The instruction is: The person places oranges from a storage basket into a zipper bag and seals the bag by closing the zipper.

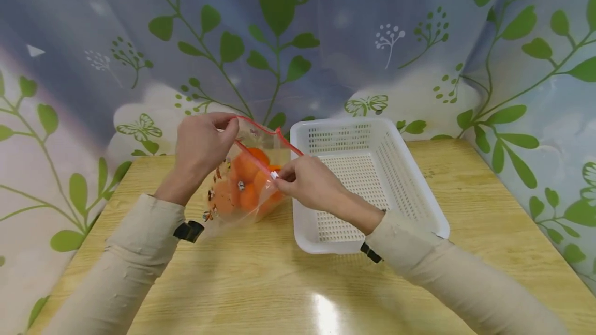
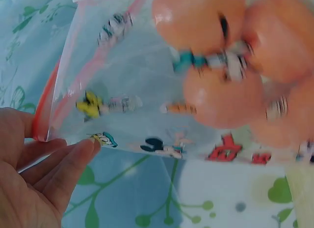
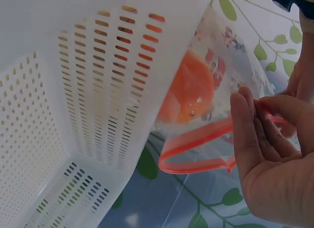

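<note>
Pale wooden table [image 1: 261, 283], backed and flanked by a curtain [image 1: 326, 40] printed with green leaves and butterflies. A clear zip bag [image 1: 242, 180] of oranges [image 1: 247, 167] stood left of a white perforated basket [image 1: 372, 180], just beside it. Its red zip edge ran diagonally, mouth upward, partly open. Left hand [image 1: 200, 143] pinched the far top corner; right hand [image 1: 307, 182] pinched the slider near the basket. Both forearms angled inward.
</note>
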Tool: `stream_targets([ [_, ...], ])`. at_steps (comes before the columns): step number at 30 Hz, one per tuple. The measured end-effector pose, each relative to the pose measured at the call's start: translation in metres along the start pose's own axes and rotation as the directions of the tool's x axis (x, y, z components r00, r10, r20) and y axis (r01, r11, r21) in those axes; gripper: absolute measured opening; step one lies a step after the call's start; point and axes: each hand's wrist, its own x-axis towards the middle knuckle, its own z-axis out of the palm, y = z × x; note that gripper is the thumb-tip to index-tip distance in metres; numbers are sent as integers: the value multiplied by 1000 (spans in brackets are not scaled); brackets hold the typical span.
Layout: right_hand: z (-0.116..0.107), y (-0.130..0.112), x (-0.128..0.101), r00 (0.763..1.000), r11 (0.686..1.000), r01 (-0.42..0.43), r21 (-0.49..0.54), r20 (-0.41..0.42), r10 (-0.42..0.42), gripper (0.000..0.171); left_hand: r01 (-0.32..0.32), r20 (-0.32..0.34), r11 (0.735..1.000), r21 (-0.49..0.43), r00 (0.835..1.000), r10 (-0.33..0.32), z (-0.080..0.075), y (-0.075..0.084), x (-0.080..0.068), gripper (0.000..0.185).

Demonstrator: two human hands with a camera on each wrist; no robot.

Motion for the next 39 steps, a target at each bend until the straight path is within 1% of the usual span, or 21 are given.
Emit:
stream_targets([
  [2,-5,0,2,1000,1000,4,25,-11,-4,14,14,-11,1000,15,1000,-14,-6,-4,-1,27],
  [7,-19,0,10,998,997,-32,67,-52,35,15,45,-21,998,54,999,-44,-21,-11,-4,28],
  [9,-25,0,15,995,995,-46,83,-87,54,16,47,-25,996,75,999,-45,-27,-12,-6,28],
  [13,-34,1,26,983,997,-34,76,-175,47,14,78,-42,986,146,996,-73,-38,-13,-10,26],
  [16,-39,1,34,971,998,-31,61,-235,45,13,115,-36,974,194,993,-110,-44,-12,-14,26],
  [19,-41,-1,41,961,997,-30,71,-271,48,14,130,-22,967,219,991,-129,-48,-8,-19,26],
  [23,-40,-5,50,952,995,8,101,-306,24,14,124,-30,967,222,992,-121,-54,-4,-27,26],
  [27,-35,-5,55,943,985,79,154,-332,-24,14,100,-42,974,203,995,-94,-56,-1,-36,25],
  [31,-28,0,55,947,967,125,223,-317,-49,14,72,-13,976,207,997,-71,-56,0,-43,24],
  [33,-25,3,54,949,958,134,253,-311,-51,13,79,-8,972,223,997,-79,-56,0,-43,21],
  [35,-23,5,54,947,955,139,262,-316,-51,13,96,-31,969,227,995,-91,-56,0,-43,20],
  [37,-23,6,54,942,954,149,261,-331,-56,13,93,-71,971,219,994,-80,-54,-1,-40,23],
  [38,-23,7,53,940,954,151,260,-335,-57,13,77,-90,976,206,994,-59,-52,-2,-38,26],
  [39,-23,7,53,939,954,154,257,-339,-60,12,41,-106,982,187,994,-21,-49,-2,-36,28],
])
